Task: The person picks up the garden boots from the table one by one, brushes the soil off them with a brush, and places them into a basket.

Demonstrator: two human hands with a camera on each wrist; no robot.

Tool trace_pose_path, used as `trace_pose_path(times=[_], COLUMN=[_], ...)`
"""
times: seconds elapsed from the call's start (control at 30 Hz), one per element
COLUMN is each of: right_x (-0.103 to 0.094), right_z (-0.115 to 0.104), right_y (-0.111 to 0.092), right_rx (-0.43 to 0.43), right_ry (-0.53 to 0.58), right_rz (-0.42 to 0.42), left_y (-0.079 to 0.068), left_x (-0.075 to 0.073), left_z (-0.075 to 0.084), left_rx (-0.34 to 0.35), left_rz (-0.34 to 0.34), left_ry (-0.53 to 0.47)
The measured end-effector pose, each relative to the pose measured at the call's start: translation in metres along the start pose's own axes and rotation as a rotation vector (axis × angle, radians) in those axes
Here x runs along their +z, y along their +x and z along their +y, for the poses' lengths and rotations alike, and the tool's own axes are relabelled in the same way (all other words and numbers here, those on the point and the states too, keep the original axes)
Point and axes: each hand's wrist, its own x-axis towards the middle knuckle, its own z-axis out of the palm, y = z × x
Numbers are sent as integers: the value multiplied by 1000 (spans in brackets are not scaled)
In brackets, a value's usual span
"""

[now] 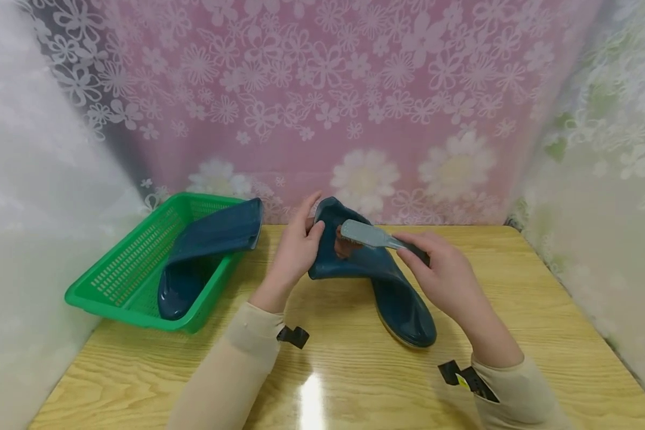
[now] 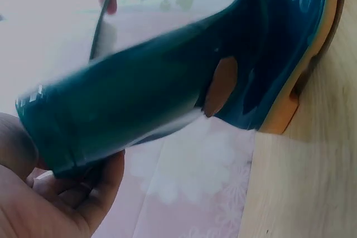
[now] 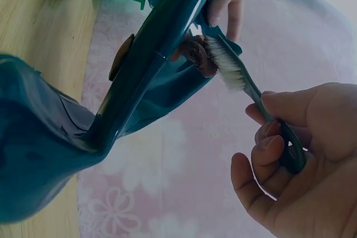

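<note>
A glossy dark teal rubber boot [image 1: 403,304] with a tan sole rests on the wooden table, its shaft raised and tilted left. My left hand [image 1: 297,246] grips the shaft's top rim, thumb on the near side; the left wrist view shows fingers [image 2: 109,185] curled under it. In my right hand [image 1: 445,272] is a scrub brush [image 1: 371,234], pinched by its dark handle. Its white bristles [image 3: 226,62] meet a brown smear [image 3: 198,54] on the shaft. Another brown patch [image 2: 223,85] shows near the ankle.
To the left stands a green plastic basket [image 1: 123,251] with a second teal boot [image 1: 215,230] leaning in it, shaft over the rim. The wooden table [image 1: 532,310] ends at a pink flowered curtain [image 1: 301,89] behind. Pale sheets hang on both sides.
</note>
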Motion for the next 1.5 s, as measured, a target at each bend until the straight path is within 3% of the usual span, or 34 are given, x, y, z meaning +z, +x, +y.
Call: trace_pose_path(times=[0.23, 0.37, 0.5, 0.6, 0.83, 1.07, 1.5], right_x=[-2, -2, -4, -5, -6, -2, -2], right_z=[6, 7, 5, 3, 0, 1, -1], right_y=[-7, -9, -8, -8, -10, -7, -10], right_rx=[-23, -35, -40, -35, -37, -26, -36], right_ry=[-44, -56, -66, -76, -74, -79, -93], right_rz=[19, 9, -1, 0, 23, -28, 24], left_y=[-4, -4, -3, -3, -4, -5, -4], left_x=[10, 14, 16, 17, 15, 12, 11], left_z=[5, 4, 4, 5, 7, 8, 6], left_rx=[33, 71, 148, 176, 228, 249, 248], left_rz=[-76, -83, -46, -16, -6, -14, -21], left_ry=[60, 232, 475, 580, 645, 691, 681])
